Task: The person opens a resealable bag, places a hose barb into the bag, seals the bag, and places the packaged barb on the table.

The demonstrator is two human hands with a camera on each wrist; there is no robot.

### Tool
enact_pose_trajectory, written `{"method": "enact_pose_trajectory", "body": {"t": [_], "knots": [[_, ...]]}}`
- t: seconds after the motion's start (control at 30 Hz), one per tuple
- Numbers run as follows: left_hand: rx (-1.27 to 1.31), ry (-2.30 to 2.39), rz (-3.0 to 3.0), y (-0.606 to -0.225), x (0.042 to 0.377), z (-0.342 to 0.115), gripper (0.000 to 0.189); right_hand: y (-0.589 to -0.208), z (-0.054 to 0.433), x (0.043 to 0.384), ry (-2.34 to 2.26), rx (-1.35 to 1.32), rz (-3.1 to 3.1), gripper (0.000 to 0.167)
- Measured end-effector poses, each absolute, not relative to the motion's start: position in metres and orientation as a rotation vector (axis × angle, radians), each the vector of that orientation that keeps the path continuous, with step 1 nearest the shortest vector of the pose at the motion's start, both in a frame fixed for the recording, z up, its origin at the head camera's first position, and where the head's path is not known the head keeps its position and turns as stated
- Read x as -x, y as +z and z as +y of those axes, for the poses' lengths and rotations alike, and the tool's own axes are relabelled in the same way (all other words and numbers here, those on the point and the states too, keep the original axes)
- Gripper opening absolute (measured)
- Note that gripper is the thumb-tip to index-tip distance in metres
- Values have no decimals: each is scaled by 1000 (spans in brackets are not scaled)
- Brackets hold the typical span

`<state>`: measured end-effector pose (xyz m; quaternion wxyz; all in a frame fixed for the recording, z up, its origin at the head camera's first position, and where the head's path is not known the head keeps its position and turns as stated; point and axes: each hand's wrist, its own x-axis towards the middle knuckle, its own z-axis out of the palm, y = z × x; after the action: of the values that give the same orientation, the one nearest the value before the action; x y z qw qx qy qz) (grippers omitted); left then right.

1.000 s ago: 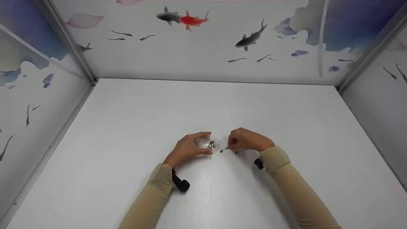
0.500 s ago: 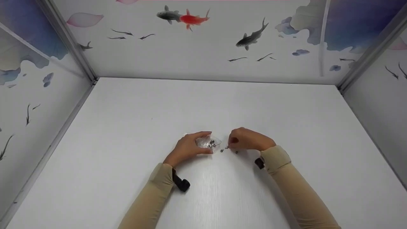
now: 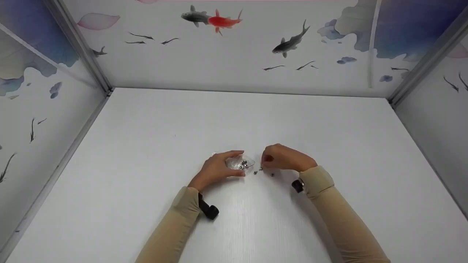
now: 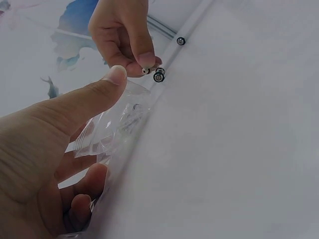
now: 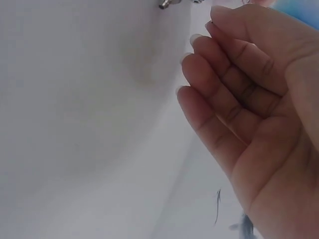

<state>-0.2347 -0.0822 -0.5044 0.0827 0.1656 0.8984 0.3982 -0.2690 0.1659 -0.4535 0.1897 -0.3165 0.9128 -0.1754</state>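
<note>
My left hand (image 3: pixel 215 168) holds a clear plastic bag (image 3: pixel 237 163), thumb and fingers spread around its mouth. Several small shiny metal pieces (image 3: pixel 243 165) lie in the bag. To its right, my right hand (image 3: pixel 287 159) has its fingers curled, thumb and index tips together. In the left wrist view a small silver piece (image 4: pixel 145 71) shows right at the right hand's thumb tip, seemingly pinched. Loose on the table lie a metal piece (image 4: pixel 158 75) with a dark round rim and another one (image 4: pixel 181 41) farther off. The right wrist view catches a metal piece (image 5: pixel 164 4) at its top edge.
The white table (image 3: pixel 241 120) spreads around both hands. Printed panels with fish, such as the back panel (image 3: pixel 234 58), enclose it at the back and both sides. A black wrist camera (image 3: pixel 210 212) hangs at the left wrist.
My right hand has shifted slightly up in the head view. The left hand keeps its hold on the bag, and the loose pieces lie where they were.
</note>
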Motion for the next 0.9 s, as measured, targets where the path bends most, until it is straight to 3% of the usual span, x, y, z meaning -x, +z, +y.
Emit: {"method": "enact_pose_trajectory", "body": {"t": [0.9], "knots": [[-521,1207,2683,-505,235,-82,68,-438,144,271,-569,1115,2570,9]]}}
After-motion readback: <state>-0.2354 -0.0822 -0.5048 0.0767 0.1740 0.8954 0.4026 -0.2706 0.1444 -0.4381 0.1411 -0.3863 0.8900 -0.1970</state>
